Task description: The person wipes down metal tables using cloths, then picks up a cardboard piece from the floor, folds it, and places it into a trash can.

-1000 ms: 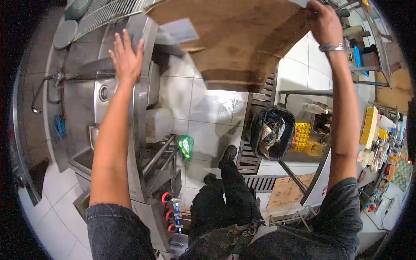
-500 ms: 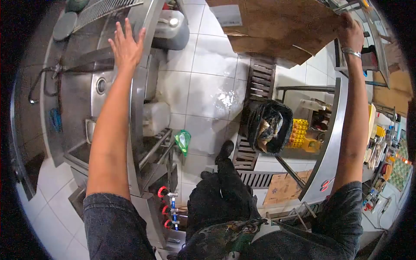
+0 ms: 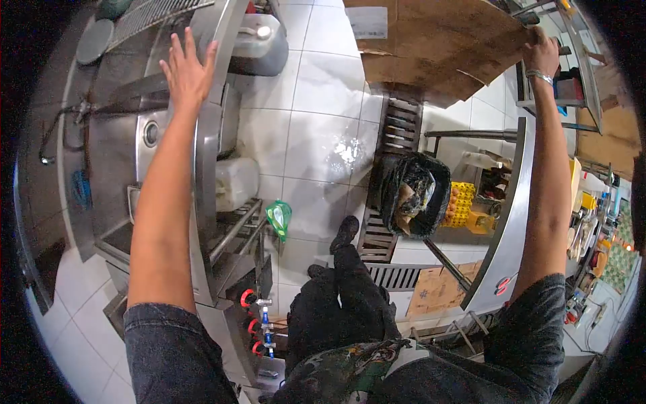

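My left hand (image 3: 188,73) is stretched out with its fingers spread, above the front edge of the stainless steel sink counter (image 3: 210,94). Nothing is in it; whether the palm touches the metal I cannot tell. At the upper right, my right hand (image 3: 542,55) has its fingers closed at the edge of a large brown cardboard sheet (image 3: 431,50). The fingertips are partly hidden. The sheet extends leftward from that hand over the tiled floor, with a pale label (image 3: 367,23) at its upper left.
A black-lined bin (image 3: 416,195) with waste stands near slatted floor drains (image 3: 402,128). Yellow egg trays (image 3: 460,204) sit beside it, under a steel table (image 3: 508,222). Grey jug (image 3: 261,47), white container (image 3: 237,183) and green plastic bag (image 3: 278,218) lie left. The floor (image 3: 323,141) looks wet.
The cardboard's left edge has shifted right and its lower corner has moved down and left. Both hands stay in nearly the same places; the view has shifted slightly.
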{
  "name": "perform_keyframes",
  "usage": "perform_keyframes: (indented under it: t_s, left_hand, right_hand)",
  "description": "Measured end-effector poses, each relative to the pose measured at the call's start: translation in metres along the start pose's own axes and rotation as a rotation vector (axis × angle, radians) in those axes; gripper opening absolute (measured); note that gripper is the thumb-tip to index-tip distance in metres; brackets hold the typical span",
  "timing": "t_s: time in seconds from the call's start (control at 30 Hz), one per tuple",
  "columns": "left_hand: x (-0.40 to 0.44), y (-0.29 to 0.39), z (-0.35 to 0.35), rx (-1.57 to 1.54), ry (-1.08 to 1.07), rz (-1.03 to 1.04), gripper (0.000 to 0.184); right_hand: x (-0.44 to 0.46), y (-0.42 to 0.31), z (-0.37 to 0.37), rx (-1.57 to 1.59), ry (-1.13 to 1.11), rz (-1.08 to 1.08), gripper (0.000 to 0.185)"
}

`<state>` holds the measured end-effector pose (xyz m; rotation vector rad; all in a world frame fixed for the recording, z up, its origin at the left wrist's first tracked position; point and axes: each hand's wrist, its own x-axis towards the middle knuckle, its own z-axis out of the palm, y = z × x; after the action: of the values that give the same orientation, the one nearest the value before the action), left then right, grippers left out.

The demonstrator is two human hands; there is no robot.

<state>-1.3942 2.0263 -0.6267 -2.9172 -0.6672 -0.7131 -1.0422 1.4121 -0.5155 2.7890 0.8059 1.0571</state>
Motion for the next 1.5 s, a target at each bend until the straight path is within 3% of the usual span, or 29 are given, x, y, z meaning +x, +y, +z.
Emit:
perform_keyframes:
  t_s: [0.1,0.33,0.43,0.73,0.83,1.0,1.13,1.2,1.5]
  left_hand:
    - [0.0,0.0,0.001,0.006,-0.002,-0.003,0.08]
    - [0.001,0.001,0.0,0.02,-0.01,-0.008,0.079]
    - [-0.001,0.001,0.0,0.009,-0.027,-0.021,0.079]
    - [0.0,0.0,0.0,0.022,-0.018,-0.017,0.079]
    - [-0.001,-0.002,0.002,0.029,-0.009,-0.002,0.079]
    - [0.0,-0.002,0.001,0.038,-0.013,-0.008,0.08]
    - [0.0,-0.002,0.002,0.035,0.0,-0.004,0.08]
    - [-0.001,-0.002,0.001,0.033,-0.004,-0.003,0.079]
    - [-0.001,-0.001,0.001,0.02,0.008,-0.001,0.078]
  right_hand:
    - [-0.002,-0.019,-0.016,0.011,-0.021,0.132,0.037]
    - [0.004,0.008,0.002,0.021,0.003,0.113,0.026]
    - [0.004,0.012,-0.002,-0.039,-0.065,0.21,0.03]
    - [-0.008,0.014,-0.021,-0.121,-0.089,0.209,0.028]
    - [-0.015,0.023,-0.027,-0.134,-0.017,0.101,0.037]
    - [-0.018,0.016,-0.047,-0.076,-0.156,0.308,0.03]
    - [-0.024,0.03,-0.039,-0.135,-0.154,0.315,0.029]
    - [-0.028,0.035,-0.037,-0.157,-0.088,0.207,0.033]
    - [-0.033,0.06,-0.014,-0.108,-0.043,0.257,0.035]
